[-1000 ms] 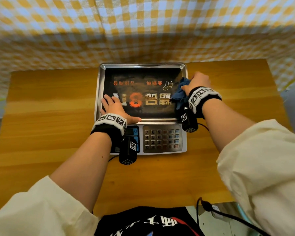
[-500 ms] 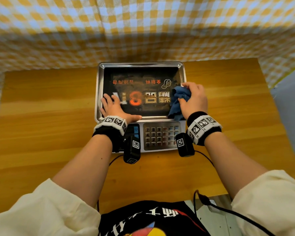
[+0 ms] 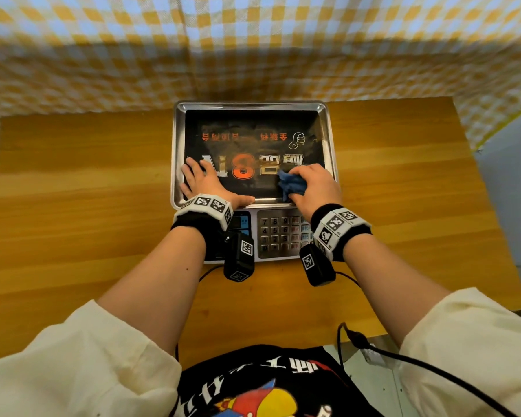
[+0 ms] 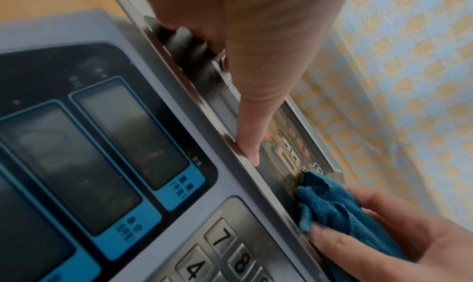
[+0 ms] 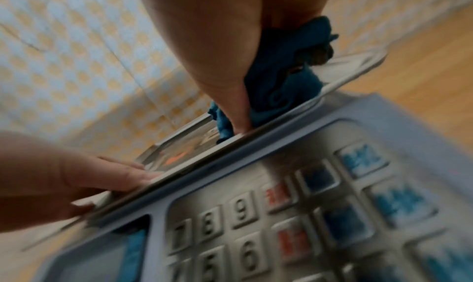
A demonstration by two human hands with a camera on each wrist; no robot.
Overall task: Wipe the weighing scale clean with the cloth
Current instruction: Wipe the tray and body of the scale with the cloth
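Note:
The weighing scale (image 3: 328,136) stands mid-table, a steel tray with a black printed mat above a keypad and blue-framed displays (image 4: 122,144). My right hand (image 3: 315,186) grips a crumpled blue cloth (image 3: 292,183) and presses it on the tray's near right corner, close to the front rim; the cloth (image 4: 332,203) (image 5: 281,73) bulges out past the thumb. My left hand (image 3: 206,183) lies flat with spread fingers on the mat's near left part, its thumb (image 4: 252,136) stretched along the front rim.
A wooden table (image 3: 82,191) carries the scale, with bare wood on both sides. Yellow-and-white checked fabric (image 3: 253,46) hangs close behind the scale. A black cable (image 3: 418,365) trails off the table's near right edge. The steel keypad (image 5: 256,215) lies under my wrists.
My right hand has drawn the cloth from the tray's far right side down to its near right corner. The left hand has stayed flat in the same spot.

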